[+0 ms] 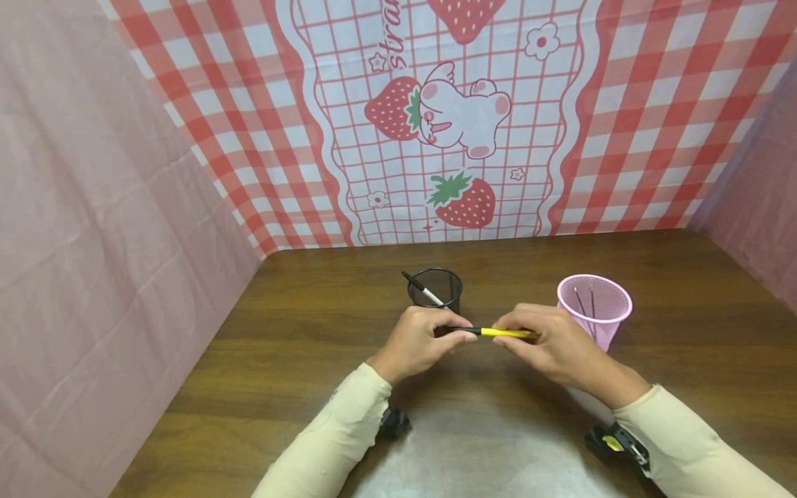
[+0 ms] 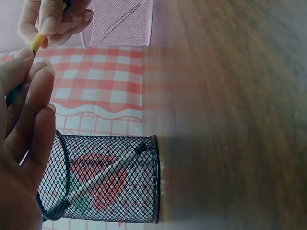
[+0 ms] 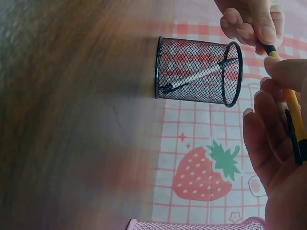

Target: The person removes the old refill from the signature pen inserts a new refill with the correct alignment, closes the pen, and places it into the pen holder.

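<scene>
A yellow-and-black pen [image 1: 492, 332] is held level above the table between both hands. My left hand [image 1: 426, 339] pinches its black end between thumb and fingers. My right hand [image 1: 551, 342] pinches the yellow barrel; in the right wrist view a black clip [image 3: 293, 136] lies along the barrel by the palm. Just behind the left hand stands a black mesh pen holder [image 2: 105, 179] with a white, black-capped marker [image 1: 426, 287] leaning in it. A pink mesh pen holder [image 1: 610, 328], nearest the right hand, contains two thin dark sticks [image 1: 585, 308].
The wooden table [image 1: 268, 360] runs back to a red-and-white checked cloth [image 1: 249, 104] with strawberry prints. Pink cloth [image 1: 106, 228] hangs at the left and right sides. Dark wrist devices [image 1: 394, 423] sit at both cuffs.
</scene>
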The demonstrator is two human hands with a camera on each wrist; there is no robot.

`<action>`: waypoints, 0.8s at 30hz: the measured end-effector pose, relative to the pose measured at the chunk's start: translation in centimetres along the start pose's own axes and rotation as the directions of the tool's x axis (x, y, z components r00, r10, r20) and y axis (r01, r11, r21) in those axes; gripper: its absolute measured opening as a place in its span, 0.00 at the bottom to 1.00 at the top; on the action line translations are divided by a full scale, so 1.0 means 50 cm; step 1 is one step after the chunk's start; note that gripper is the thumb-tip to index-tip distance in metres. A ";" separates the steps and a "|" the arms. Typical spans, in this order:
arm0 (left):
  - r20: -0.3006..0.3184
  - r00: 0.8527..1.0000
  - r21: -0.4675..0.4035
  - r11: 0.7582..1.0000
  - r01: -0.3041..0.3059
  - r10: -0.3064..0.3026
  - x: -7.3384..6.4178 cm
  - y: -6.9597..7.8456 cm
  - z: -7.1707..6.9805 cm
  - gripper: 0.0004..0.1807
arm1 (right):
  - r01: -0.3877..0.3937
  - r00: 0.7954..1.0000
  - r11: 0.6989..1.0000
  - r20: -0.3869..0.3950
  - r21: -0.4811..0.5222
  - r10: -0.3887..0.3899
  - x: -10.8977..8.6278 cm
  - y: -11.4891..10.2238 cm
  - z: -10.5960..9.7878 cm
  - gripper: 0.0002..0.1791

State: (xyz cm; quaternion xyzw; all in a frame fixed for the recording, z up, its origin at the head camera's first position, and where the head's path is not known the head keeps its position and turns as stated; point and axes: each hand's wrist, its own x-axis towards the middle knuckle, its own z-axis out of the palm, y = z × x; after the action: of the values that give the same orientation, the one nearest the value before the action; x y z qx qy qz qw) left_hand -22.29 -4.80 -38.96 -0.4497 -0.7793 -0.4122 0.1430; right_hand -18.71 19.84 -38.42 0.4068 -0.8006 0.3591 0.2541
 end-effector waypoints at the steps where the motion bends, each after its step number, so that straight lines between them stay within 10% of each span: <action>1: -0.003 1.000 -0.007 1.000 0.002 -0.002 0.000 0.000 0.000 0.07 | 0.003 1.000 1.000 -0.003 0.003 -0.003 0.000 0.000 0.000 0.17; 11: -0.051 0.997 0.039 0.997 -0.059 0.061 0.000 -0.002 -0.004 0.07 | -0.099 0.995 0.994 0.012 -0.054 0.099 -0.003 -0.002 -0.001 0.14; 24: -0.065 0.997 -0.168 0.986 0.024 -0.036 -0.007 -0.010 -0.010 0.06 | -0.239 0.964 0.970 0.113 -0.044 0.243 -0.002 -0.009 -0.018 0.05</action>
State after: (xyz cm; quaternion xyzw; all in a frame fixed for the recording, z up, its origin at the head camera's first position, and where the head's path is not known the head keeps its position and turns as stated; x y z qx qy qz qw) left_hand -22.56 -5.51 -39.14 -0.4340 -0.7435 -0.4932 0.1251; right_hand -18.19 20.42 -37.77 0.3229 -0.8630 0.3506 0.1673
